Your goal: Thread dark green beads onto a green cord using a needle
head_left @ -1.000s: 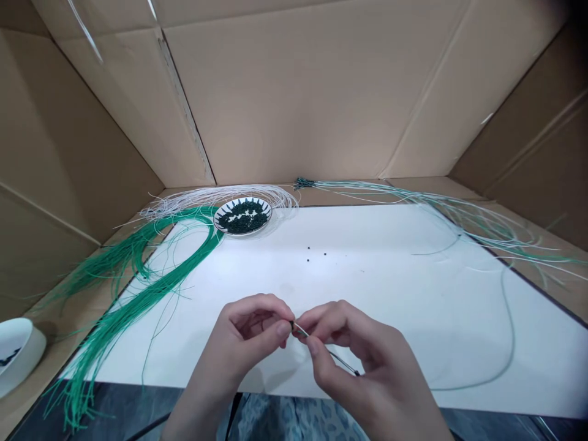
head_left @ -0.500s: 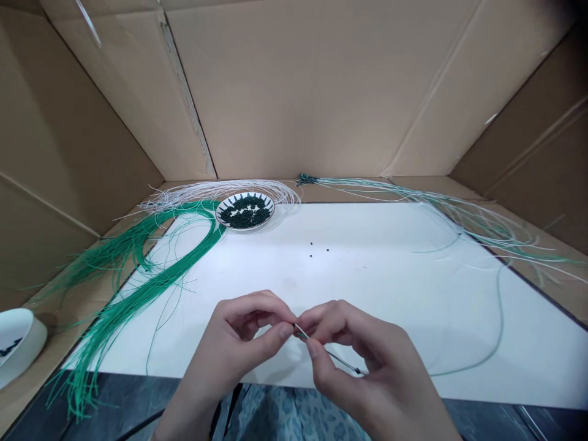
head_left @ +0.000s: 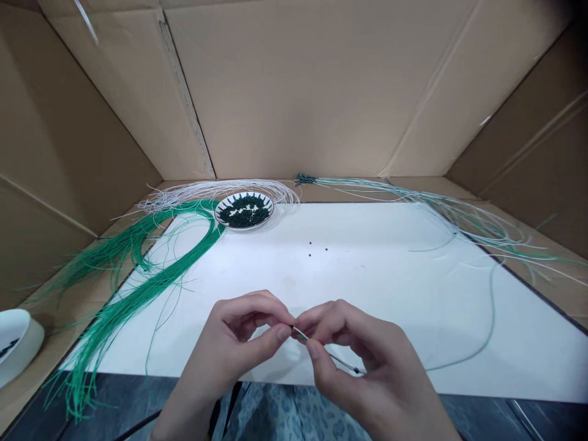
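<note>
The left hand and the right hand, nearly touching above the near edge of the white board, each pinch a thin white-and-green cord between thumb and forefinger. Farther back, a round, dark-patterned white dish of tiny dark beads sits beside long green strands.

Both hands pinch thin pale-and-green cord above white rectangular worktop; round patterned dish holds tiny dark-green beads.
</note>
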`<state>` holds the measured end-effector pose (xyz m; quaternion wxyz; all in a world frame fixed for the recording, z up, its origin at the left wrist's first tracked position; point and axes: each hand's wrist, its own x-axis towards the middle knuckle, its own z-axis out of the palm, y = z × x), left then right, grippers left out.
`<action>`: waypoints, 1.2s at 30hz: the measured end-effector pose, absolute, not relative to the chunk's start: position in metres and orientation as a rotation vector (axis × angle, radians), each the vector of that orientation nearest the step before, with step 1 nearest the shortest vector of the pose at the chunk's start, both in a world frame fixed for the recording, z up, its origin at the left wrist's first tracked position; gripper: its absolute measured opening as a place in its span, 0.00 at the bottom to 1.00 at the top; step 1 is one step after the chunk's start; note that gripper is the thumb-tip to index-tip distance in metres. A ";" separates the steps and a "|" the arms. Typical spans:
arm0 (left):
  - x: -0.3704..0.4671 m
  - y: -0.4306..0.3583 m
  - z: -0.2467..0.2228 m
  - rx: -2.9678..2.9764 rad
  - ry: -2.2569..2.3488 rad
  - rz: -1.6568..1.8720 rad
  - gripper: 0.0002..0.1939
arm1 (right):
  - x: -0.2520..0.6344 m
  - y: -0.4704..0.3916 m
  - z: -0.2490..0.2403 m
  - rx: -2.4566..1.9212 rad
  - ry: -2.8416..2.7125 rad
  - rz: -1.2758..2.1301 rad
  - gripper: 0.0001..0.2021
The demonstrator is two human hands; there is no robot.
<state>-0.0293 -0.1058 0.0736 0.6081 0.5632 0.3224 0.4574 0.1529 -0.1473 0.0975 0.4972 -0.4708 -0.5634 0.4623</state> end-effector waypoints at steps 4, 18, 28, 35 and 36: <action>-0.031 -0.106 0.073 1.291 0.742 1.062 0.11 | 0.151 -0.148 0.098 -1.127 -1.349 1.140 0.07; -0.026 -0.114 0.082 1.328 0.867 1.138 0.10 | 0.154 -0.144 0.099 -1.137 -1.496 1.155 0.08; -0.031 -0.119 0.084 1.517 0.941 1.025 0.10 | 0.160 -0.142 0.099 -1.137 -1.640 1.265 0.08; -0.035 -0.116 0.068 1.412 0.872 0.999 0.06 | 0.160 -0.139 0.097 -1.167 -1.650 1.347 0.05; -0.034 -0.116 0.066 1.352 0.852 1.018 0.05 | 0.159 -0.138 0.098 -1.167 -1.622 1.359 0.04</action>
